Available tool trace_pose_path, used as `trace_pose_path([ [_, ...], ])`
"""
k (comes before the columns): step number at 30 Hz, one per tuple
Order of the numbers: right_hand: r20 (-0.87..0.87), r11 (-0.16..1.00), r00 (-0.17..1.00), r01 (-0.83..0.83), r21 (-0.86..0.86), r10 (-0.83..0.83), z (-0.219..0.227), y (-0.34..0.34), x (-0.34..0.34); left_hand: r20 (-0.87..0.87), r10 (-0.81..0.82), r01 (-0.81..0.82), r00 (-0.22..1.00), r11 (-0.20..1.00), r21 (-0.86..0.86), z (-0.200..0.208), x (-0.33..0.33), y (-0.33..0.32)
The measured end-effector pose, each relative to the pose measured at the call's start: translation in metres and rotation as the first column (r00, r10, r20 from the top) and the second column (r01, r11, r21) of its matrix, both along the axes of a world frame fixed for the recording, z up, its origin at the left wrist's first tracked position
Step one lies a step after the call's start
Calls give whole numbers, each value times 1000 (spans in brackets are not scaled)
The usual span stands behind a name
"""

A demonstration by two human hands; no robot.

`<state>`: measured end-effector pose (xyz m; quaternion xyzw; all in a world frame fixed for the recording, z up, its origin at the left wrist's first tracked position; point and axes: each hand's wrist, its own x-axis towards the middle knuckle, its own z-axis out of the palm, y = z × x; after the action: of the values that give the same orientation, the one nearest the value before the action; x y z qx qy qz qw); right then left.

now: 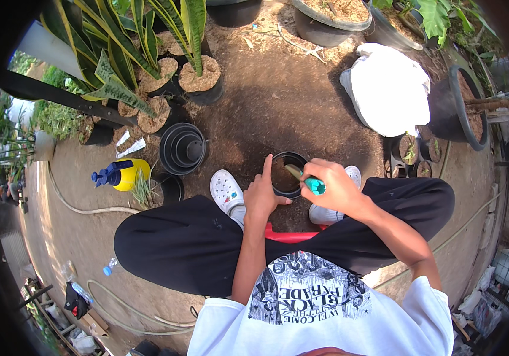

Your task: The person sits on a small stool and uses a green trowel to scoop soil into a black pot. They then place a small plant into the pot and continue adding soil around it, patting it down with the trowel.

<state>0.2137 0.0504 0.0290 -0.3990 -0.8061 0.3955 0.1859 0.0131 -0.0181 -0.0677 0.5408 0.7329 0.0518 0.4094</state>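
Note:
A small black plant pot (298,194) with brown soil inside stands on the ground between my feet. Around its left side curves my left hand (260,194), the index finger stretched forward along the wall and the thumb across the near side, holding it. My right hand (336,187) is closed on the green handle of a hand trowel (315,186). The trowel's blade points down to the left into the pot; its tip is hard to make out against the soil.
Nested black pots (169,155) stand left of my feet, beside a yellow spray bottle (131,174). Potted snake plants (202,83) are at the far left. A white sack (388,89) and a large tilted pot (451,107) lie right. A hose (91,210) crosses the ground.

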Motion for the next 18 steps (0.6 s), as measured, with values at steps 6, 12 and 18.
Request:
trace_pose_path([
  [6, -55, 974, 981, 175, -141, -184, 6, 6, 0, -2, 0, 0, 1000, 1000, 7, 2, -1, -1],
  [12, -23, 983, 991, 128, -130, -132, -7, -1, -2, -5, -12, 12, 1000, 1000, 11, 2, 0, 2],
  [18, 2, 935, 955, 292, -199, -298, 5, 7, -3, -22, -4, 4, 1000, 1000, -4, 2, -1, -1],
])
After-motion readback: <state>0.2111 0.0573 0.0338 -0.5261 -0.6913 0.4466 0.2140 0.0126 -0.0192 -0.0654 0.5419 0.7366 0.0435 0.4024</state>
